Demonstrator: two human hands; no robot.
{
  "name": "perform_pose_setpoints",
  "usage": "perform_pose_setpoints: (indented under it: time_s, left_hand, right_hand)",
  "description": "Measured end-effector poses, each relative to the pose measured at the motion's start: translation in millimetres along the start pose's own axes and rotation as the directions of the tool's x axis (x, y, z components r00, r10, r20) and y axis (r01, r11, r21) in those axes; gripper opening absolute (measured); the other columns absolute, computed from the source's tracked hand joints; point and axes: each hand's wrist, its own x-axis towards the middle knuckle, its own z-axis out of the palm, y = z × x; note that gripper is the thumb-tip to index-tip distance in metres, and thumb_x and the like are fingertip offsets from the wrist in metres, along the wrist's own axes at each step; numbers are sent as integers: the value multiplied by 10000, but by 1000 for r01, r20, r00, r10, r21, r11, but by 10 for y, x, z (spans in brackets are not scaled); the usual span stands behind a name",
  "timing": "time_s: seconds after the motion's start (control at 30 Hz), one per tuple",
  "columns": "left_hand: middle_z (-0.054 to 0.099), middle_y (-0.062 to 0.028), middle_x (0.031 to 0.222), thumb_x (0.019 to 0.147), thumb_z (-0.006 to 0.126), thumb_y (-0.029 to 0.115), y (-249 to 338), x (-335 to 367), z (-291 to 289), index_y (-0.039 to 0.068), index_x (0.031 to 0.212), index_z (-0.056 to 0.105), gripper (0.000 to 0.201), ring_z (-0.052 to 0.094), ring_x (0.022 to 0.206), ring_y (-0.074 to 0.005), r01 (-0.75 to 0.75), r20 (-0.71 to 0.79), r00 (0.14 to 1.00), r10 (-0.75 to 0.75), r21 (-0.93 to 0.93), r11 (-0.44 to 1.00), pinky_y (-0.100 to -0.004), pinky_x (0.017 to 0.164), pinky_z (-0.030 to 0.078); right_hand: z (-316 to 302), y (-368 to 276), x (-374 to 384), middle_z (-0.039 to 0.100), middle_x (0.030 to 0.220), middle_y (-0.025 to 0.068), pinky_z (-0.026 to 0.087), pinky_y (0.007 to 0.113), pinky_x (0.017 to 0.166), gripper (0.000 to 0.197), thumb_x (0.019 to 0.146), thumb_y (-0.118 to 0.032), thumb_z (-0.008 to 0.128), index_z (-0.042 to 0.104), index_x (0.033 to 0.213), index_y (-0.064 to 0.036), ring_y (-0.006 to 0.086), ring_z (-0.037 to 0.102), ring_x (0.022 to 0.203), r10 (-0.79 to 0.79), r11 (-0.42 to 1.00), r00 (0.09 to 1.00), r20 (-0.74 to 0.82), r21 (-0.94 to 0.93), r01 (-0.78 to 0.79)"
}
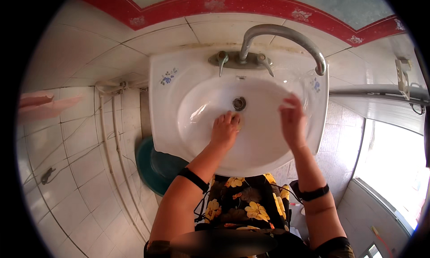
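Leaning over the white sink point(260, 155), with both bare hands reaching in from the near side; down low now with the left hand point(225, 131), just nearer than the drain point(239, 104), fingers bent and bunched over the basin floor; catching sight of a small yellowish lump point(240, 122) at the right edge of that hand, close against the fingers and partly hidden by them; cannot tell whether clamped in the grip or only pressed underneath.

Over to the right hand point(293, 119), up above the right part of the basin, well apart from the left; blurred there, but showing loosely curled fingers, part-way open, with gaps between them.

Looking past the hands to the curved tap point(282, 28), swung out to the right, and to the two levers point(265, 64) beside its foot; spotting black bands point(312, 193) on both forearms, flowered cloth point(244, 204) below the near rim, a green tub point(150, 170) low on the left, and pipes point(117, 141) along the tiled wall point(87, 164).
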Motion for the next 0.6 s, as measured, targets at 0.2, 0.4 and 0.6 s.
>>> perform_pose_setpoints:
  time_s: [0.2, 0.4, 0.6]
  left_hand:
    - [443, -97, 1257, 758, 701, 210, -189, -83, -202, 155, 1273, 482, 562, 455, 1124, -290, -51, 102, 994, 48, 30, 998, -412, 942, 380]
    - [444, -109, 1243, 767, 691, 191, -407, -128, -385, 152, 1289, 461, 571, 461, 1120, -292, -43, 116, 992, 39, 30, 999, -416, 946, 380]
    - [444, -163, 1242, 753, 698, 158, -501, -89, -460, 145, 1285, 464, 582, 481, 1090, -317, -10, 104, 995, 13, -35, 999, -432, 910, 402]
  right_hand:
    - [-534, -822, 499, 573, 1100, 127, 511, 292, 787, 384, 937, -94, 500, 445, 1313, -34, 177, 616, 923, -512, 828, 852, -106, -323, 458]
    - [-347, -831, 164, 645, 862, 68, 514, 253, 708, 235, 894, -71, 576, 600, 1112, 14, 136, 637, 786, -367, 924, 881, -300, -231, 306]
    - [-28, -1157, -279, 618, 905, 83, 513, 239, 733, 255, 805, 39, 647, 596, 1055, 41, 127, 620, 801, -259, 966, 947, -192, -54, 253]
